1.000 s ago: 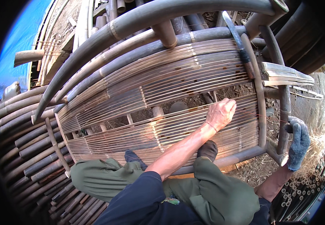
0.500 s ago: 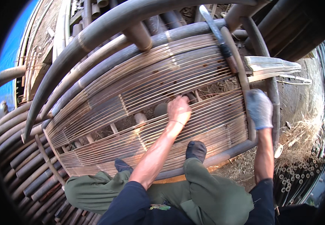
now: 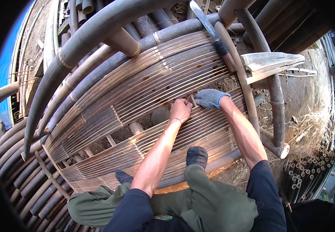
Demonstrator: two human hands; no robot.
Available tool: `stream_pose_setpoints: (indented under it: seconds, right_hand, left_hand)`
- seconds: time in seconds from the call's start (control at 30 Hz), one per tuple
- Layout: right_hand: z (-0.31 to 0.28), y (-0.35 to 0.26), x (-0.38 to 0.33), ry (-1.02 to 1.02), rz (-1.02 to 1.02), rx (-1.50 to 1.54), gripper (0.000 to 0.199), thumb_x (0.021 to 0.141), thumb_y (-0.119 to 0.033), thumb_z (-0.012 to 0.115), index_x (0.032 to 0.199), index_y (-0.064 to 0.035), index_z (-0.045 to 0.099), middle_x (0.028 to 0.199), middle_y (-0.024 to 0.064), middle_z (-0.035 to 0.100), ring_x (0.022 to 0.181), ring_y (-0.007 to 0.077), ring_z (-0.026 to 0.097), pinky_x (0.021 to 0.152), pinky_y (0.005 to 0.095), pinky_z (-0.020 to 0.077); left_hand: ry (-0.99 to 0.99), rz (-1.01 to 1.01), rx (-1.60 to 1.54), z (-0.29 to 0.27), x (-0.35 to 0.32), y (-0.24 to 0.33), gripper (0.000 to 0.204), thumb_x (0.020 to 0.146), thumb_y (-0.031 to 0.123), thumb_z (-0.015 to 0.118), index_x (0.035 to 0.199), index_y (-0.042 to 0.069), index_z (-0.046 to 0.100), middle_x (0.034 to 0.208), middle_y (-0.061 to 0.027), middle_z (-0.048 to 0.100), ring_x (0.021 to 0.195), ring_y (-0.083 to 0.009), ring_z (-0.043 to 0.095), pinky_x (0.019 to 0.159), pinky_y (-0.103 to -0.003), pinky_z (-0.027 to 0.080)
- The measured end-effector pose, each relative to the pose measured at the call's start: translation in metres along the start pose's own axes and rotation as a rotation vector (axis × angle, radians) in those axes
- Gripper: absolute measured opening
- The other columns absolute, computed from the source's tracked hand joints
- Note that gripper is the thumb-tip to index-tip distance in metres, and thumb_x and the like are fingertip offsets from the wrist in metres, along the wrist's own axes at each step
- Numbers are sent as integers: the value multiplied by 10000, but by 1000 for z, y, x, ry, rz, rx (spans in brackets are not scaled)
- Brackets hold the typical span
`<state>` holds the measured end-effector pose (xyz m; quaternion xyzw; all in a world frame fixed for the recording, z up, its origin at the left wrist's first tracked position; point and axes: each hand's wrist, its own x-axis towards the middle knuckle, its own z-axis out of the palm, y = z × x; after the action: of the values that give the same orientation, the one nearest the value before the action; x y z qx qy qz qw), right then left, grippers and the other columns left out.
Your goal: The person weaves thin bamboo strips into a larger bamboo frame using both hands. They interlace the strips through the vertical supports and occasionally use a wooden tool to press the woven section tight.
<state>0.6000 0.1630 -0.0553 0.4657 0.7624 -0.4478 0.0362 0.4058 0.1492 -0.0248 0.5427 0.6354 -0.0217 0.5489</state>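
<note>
I sit with both hands over the gap in the slatted seat of a bamboo bench. My bare left hand has its fingers pinched together at the gap's edge, and what they hold is hidden. Close by on its right, my gloved right hand reaches into the same gap with its fingers curled together; their tips are hard to see. A short pale crosspiece shows between the two hands. A long knife lies across the bench's far right corner, its blade pointing away from me.
Split bamboo pieces stick out over the right side of the frame. A thick curved bamboo rail rises along the far left. Stacked poles lie at left, and bundled thin poles at right. My foot rests on the slats.
My gloved right hand has moved left from the bench's right rail to the gap beside my left hand. The left hand stays at the gap. The view has shifted slightly.
</note>
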Motion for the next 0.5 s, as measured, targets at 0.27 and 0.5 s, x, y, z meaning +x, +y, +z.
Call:
stream_pose_setpoints:
  seconds: [0.27,0.5]
  right_hand:
    - [3,5,33,-301,294,252,202,897,-120,552,966,8,692,777,150,673,620,234,526,596,383,483]
    - [30,50,28,-270,279,347,266,783,-186,623,957,-23,742,853,183,726,665,278,606,660,442,513]
  left_hand:
    - [-216,129,-7,-1,39,-32,371,846,155,586,1099,-113,633,1142,-356,622,1106,-475,605,942,-465,490]
    - [81,-1,126,15,6,10,338,873,273,603,1029,-8,710,1106,-299,657,1070,-446,628,932,-497,495]
